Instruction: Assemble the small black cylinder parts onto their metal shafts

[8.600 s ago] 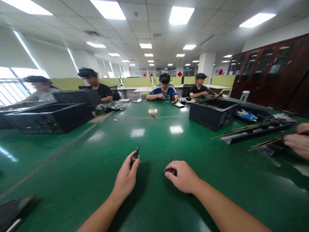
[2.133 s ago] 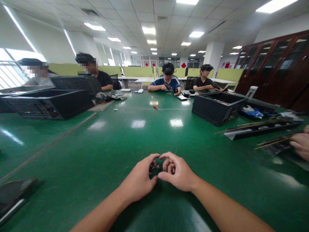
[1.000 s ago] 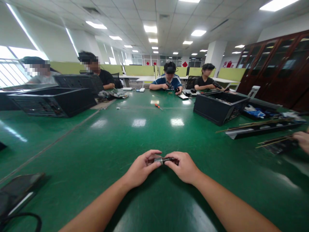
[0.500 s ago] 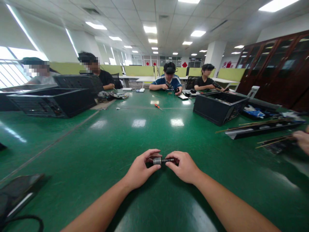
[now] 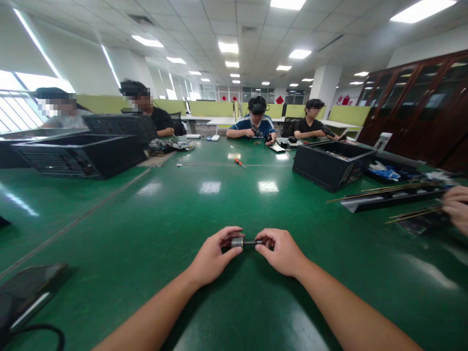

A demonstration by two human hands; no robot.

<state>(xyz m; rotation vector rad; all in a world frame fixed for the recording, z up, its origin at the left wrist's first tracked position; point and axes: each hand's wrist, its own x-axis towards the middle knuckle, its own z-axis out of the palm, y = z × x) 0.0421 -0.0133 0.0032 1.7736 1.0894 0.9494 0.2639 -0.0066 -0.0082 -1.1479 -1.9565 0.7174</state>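
Observation:
My left hand (image 5: pixel 214 258) is closed round a short grey metal cylinder (image 5: pixel 237 242), held between the thumb and fingers. A thin dark shaft (image 5: pixel 249 243) runs out of the cylinder to the right. My right hand (image 5: pixel 280 251) pinches the ringed far end of this shaft between thumb and fingertips; the fingers hide part of its tip. Both hands are low over the green tabletop (image 5: pixel 234 209), close together, and the piece lies roughly level between them.
An orange screwdriver (image 5: pixel 239 163) lies further up the table. Black computer cases stand at left (image 5: pixel 84 155) and right (image 5: pixel 332 163). Thin brass-coloured rods (image 5: pixel 380 189) lie at right, near another person's hand (image 5: pixel 457 207). A dark flat object (image 5: pixel 31 292) and a cable are at lower left.
My right hand has shifted slightly to the right, and a smoother stretch of shaft shows between it and the cylinder. My left hand has barely moved. The other person's hand at right has moved further into view.

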